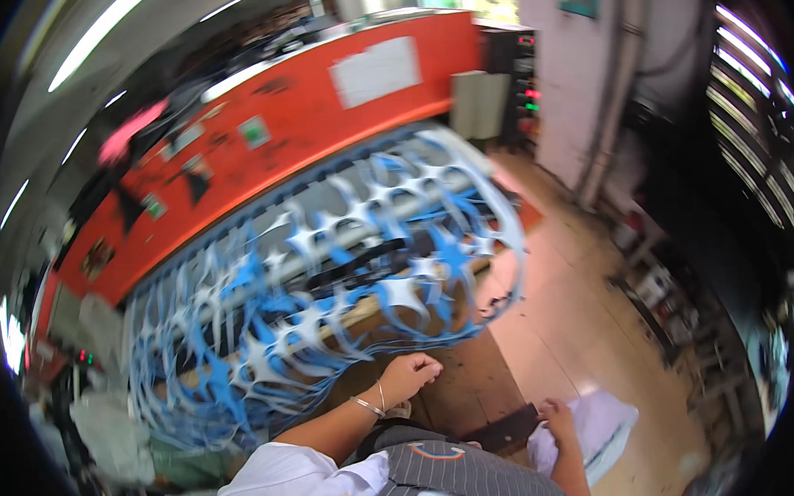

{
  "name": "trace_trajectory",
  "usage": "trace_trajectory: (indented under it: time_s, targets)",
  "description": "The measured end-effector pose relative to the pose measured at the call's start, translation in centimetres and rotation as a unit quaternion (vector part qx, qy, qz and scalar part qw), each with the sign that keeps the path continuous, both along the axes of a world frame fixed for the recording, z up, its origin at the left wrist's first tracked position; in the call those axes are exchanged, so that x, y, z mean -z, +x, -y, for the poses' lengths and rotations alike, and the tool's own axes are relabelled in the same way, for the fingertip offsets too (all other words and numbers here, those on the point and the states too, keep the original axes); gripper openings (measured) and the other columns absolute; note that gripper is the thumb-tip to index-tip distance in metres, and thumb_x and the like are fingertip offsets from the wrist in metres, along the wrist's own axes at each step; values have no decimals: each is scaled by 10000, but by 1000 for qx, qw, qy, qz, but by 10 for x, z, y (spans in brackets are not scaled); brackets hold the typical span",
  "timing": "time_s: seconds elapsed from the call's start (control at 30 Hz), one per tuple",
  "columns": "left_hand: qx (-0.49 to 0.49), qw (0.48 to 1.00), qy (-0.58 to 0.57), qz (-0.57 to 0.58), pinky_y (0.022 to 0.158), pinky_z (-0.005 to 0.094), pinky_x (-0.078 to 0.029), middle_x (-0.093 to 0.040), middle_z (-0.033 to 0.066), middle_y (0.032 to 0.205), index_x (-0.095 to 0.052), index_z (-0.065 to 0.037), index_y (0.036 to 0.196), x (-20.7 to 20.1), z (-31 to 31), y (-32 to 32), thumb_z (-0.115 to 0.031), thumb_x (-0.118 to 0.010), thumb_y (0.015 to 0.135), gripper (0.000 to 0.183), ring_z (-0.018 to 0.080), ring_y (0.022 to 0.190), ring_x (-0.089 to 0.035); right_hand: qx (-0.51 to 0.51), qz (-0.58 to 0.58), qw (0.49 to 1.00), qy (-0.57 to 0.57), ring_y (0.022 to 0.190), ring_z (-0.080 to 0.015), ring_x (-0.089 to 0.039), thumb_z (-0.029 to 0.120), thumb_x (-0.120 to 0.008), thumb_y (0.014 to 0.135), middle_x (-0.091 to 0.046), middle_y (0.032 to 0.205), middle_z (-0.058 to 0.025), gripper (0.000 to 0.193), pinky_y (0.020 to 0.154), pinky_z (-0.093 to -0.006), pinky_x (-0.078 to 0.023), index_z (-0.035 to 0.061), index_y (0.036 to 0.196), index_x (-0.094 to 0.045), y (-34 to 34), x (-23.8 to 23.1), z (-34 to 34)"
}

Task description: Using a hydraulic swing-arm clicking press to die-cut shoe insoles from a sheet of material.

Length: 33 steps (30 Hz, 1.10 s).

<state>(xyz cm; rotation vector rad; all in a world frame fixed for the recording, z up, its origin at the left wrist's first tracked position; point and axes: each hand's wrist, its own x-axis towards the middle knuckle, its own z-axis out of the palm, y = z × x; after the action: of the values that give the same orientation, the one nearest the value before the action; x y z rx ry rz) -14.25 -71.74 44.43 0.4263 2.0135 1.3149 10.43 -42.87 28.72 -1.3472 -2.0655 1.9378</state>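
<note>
My left hand (pixel 411 374), with bracelets on its wrist, is in front of my body with its fingers curled closed. Nothing shows sticking out of it. Just beyond it hangs a tangled web of blue and white cut-out sheet scrap (pixel 320 318), draped over the machine's bed; the hand looks apart from it. Lower right, my right hand (pixel 559 418) is closed at the top of a pale plastic bag (pixel 604 429), which spreads on both sides of my forearm. What the bag holds is hidden. A dark flat strip (pixel 507 429) reaches close to the right fingers.
A long red-orange machine (pixel 294 111) runs across the far side, with a white paper sheet (pixel 376 72) on it. A control box with lights (pixel 524 83) stands at its right end. Tiled floor (pixel 586 311) stretches to the right, beside dark metal equipment (pixel 683 315).
</note>
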Motion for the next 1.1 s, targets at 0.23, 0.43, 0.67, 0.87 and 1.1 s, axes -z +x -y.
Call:
trace_trajectory:
  time_s: [0.23,0.43,0.67,0.87,1.1]
  targets:
    - [-292,928,136,-185,646,234,-477,-656,18,785,-674,-18,956,-59,194,-72,-221,-638,916,210,77,700,-587,-21,-131,983,126,775,-121,-602,239,-567,940,-642,947,-61,324,632,-249,-470,37,1193,-575,-133,-112,-3]
    - [-487,824,164,-239,611,209,-454,-639,14,747,-663,-17,892,-63,397,-200,-213,-637,908,198,72,657,-568,-153,-282,916,240,914,-200,-623,168,-620,907,-652,1013,-96,318,831,-308,-477,-4,1172,-586,-290,-190,135]
    - [-538,804,98,-234,601,287,-470,-662,61,822,-665,16,922,24,521,-428,-191,-646,870,214,135,682,-584,-366,-125,730,564,982,-356,-558,306,-844,617,-632,998,-143,656,875,-434,-392,52,1163,-585,-401,-167,246]
    - [-572,803,158,63,467,385,-456,-600,131,729,-602,-15,947,28,505,-547,-201,-570,869,204,239,547,-567,-320,-62,745,581,893,-330,-547,344,-841,612,-619,940,-123,625,824,-445,-382,64,1119,-605,-410,-173,265]
    - [-472,826,-228,-206,925,461,-470,-604,347,1072,-602,47,926,12,497,-558,-231,-613,872,283,461,1092,-562,-315,-104,699,634,885,-309,-567,361,-817,624,-632,958,-98,399,769,-431,-418,53,817,-651,-424,-159,269]
